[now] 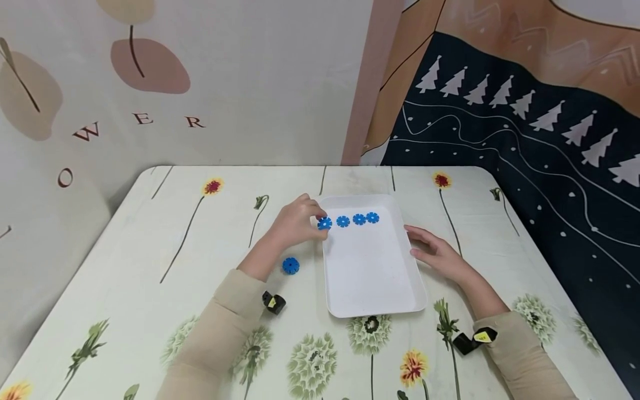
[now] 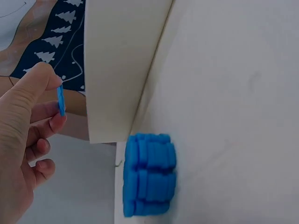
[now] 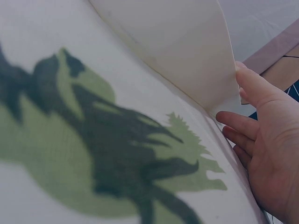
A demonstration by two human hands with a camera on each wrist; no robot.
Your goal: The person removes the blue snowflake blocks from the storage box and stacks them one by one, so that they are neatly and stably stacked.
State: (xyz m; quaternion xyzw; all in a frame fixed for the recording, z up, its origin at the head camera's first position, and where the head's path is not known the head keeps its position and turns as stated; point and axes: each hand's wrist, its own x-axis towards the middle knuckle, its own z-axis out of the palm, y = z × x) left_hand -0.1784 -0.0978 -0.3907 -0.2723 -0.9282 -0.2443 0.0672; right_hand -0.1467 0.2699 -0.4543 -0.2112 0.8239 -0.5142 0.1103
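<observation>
At the upper left corner of a white tray (image 1: 372, 272), my left hand (image 1: 299, 221) pinches a blue notched plastic disc (image 1: 324, 223) between thumb and fingers. The left wrist view shows this held disc (image 2: 60, 100) edge-on. Inside the tray, near its far edge, several similar blue discs (image 1: 343, 221) form a row to the right of the held one. A stack of blue discs (image 2: 149, 175) stands on the table to the left of the tray. Against the tray's right side, my right hand (image 1: 436, 254) rests with loosely bent fingers, its thumb at the tray's wall.
The table (image 1: 210, 333) has a flower-printed cover. Its far edge meets a pale printed wall hanging (image 1: 260, 100), and a dark tree-patterned cloth (image 1: 500, 128) hangs at the right. Small black devices (image 1: 273, 303) are worn near both wrists.
</observation>
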